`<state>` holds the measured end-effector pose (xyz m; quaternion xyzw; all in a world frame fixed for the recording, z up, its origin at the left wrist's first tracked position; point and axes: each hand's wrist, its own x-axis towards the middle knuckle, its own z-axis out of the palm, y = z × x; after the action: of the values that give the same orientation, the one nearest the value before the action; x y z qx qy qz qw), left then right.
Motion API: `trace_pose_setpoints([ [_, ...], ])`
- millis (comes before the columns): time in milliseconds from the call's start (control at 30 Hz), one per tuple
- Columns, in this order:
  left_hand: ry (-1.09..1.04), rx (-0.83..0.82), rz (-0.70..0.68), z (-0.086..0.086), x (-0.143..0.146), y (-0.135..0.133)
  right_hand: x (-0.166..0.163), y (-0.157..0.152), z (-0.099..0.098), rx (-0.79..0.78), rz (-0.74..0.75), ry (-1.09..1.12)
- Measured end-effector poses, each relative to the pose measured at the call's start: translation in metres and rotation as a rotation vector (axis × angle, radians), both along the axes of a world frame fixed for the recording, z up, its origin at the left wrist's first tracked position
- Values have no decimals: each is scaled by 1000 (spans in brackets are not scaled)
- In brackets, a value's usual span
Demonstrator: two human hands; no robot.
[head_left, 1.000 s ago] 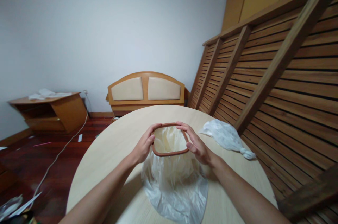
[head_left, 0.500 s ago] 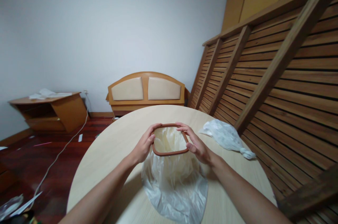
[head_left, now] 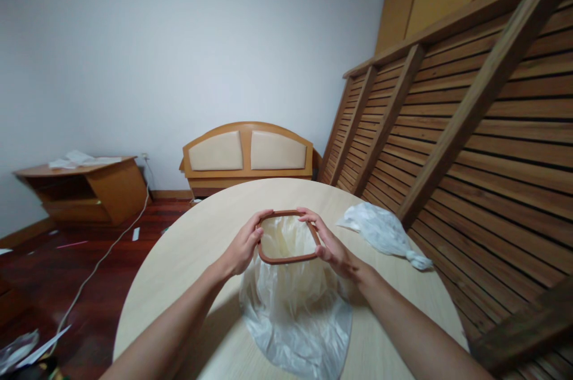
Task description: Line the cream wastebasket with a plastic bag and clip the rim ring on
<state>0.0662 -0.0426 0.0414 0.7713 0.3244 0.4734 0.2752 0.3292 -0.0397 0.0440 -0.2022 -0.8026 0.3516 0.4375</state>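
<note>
A brown rounded-square rim [head_left: 289,260] sits at the top of a bin lined with a thin, translucent white plastic bag [head_left: 298,323]. The bag runs down inside the rim, and its loose skirt hangs outside and spreads over the table toward me. Most of the bin's wall is hidden by the bag. My left hand [head_left: 244,244] grips the rim's left side, thumb on the near part and fingers at the far corner. On the right side my right hand [head_left: 330,244] holds the rim the same way.
The round pale wooden table [head_left: 179,272] carries a crumpled white plastic bag [head_left: 382,231] at its right. A slatted wooden panel [head_left: 447,147] leans close along the right edge. Beyond stand a headboard [head_left: 247,153] and a low cabinet [head_left: 111,189]; a cable [head_left: 102,258] crosses the floor.
</note>
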Motion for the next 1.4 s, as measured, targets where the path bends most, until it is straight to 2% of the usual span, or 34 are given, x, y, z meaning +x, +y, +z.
trace_pose_setpoints([
  [133, 114, 199, 113, 10, 4, -10, -1, -5, 7, -10, -10, -12],
  [233, 150, 298, 95, 16, 8, -19, -2, -8, 10, -30, -9, -21],
  [367, 168, 292, -7, 19, 10, -24, -4, -5, 6, -55, 32, 10],
  [467, 185, 286, -22, 19, 9, -22, -5, 0, 1, -29, 21, 7],
  [767, 191, 306, 4, 23, 11, -21, 1, 8, 0, 54, -36, -49],
  [1100, 179, 330, 153, 13, 20, -24, -5, 7, -1, 188, -163, -112],
  [1267, 196, 374, 120, 12, 21, -24, -5, 6, -1, 229, -162, -94],
  [1400, 174, 385, 104, 9, 23, -22, -5, 9, -4, 184, -140, -54],
])
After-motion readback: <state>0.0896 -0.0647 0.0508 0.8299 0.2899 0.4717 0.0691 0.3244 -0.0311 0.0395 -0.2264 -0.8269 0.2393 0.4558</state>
